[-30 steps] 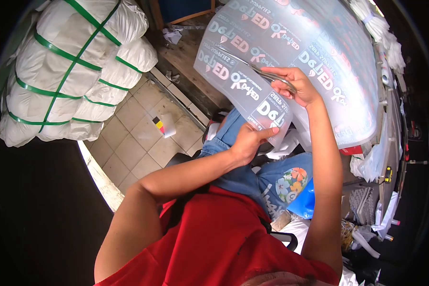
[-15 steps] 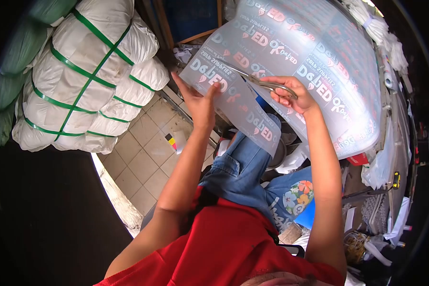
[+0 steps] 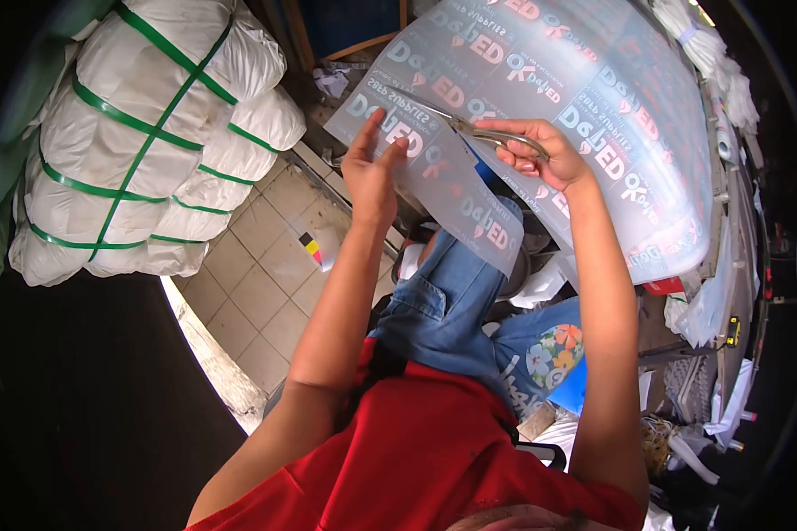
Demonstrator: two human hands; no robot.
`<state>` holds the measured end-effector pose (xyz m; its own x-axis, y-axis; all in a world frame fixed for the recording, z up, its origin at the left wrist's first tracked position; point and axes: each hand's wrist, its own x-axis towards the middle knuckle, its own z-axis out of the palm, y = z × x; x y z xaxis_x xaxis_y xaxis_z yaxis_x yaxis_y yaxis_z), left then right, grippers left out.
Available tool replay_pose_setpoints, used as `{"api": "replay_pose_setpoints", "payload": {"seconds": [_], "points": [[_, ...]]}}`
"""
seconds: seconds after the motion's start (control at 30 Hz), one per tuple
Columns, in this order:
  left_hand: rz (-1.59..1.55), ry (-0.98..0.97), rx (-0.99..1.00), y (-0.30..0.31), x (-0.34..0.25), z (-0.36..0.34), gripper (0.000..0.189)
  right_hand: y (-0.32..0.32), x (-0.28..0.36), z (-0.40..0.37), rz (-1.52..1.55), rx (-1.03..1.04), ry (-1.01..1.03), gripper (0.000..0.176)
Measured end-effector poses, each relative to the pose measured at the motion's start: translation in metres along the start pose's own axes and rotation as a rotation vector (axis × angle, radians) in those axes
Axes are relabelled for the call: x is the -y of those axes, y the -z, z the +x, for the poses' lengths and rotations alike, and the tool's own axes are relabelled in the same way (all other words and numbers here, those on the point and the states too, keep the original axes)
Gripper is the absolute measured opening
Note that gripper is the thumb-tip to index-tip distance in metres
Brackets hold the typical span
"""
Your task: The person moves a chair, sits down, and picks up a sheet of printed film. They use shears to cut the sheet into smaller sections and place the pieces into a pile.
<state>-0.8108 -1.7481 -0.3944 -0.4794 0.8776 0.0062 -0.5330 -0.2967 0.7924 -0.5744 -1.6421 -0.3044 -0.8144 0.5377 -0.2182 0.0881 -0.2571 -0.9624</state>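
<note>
A large translucent plastic sheet point(image 3: 540, 106) printed with repeated red, white and blue lettering spreads out in front of me. My right hand point(image 3: 545, 152) is closed around the handles of metal scissors point(image 3: 505, 137), whose blades point up and left across the sheet. Below the blades, a slit divides the near strip point(image 3: 469, 208) from the larger part, and the strip hangs over my jeans. On the strip's left edge, my left hand point(image 3: 374, 173) grips the plastic, thumb on top; its other fingers are partly hidden.
Stacked white bundles point(image 3: 142, 133) tied with green straps stand at the left, beside a tiled floor point(image 3: 257, 265). Clear bags, a yellow item point(image 3: 733, 332) and loose scraps crowd the right side. A blue panel point(image 3: 350, 26) with a wooden frame is at the back.
My left hand has shifted so its fingers lie over the sheet's edge rather than beyond it. The scissors and right hand have moved slightly up and left. The view has shifted slightly.
</note>
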Motion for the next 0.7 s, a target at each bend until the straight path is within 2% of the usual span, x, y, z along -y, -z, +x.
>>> {"api": "replay_pose_setpoints", "payload": {"seconds": [0.53, 0.7], "points": [[-0.060, -0.022, -0.022, 0.003, 0.008, 0.002, 0.057, -0.012, -0.014, -0.002, 0.067, -0.003, 0.016, 0.056], [-0.054, -0.026, -0.042, 0.002, 0.010, 0.002, 0.056, -0.028, -0.016, -0.005, 0.000, -0.103, -0.009, 0.056]]}}
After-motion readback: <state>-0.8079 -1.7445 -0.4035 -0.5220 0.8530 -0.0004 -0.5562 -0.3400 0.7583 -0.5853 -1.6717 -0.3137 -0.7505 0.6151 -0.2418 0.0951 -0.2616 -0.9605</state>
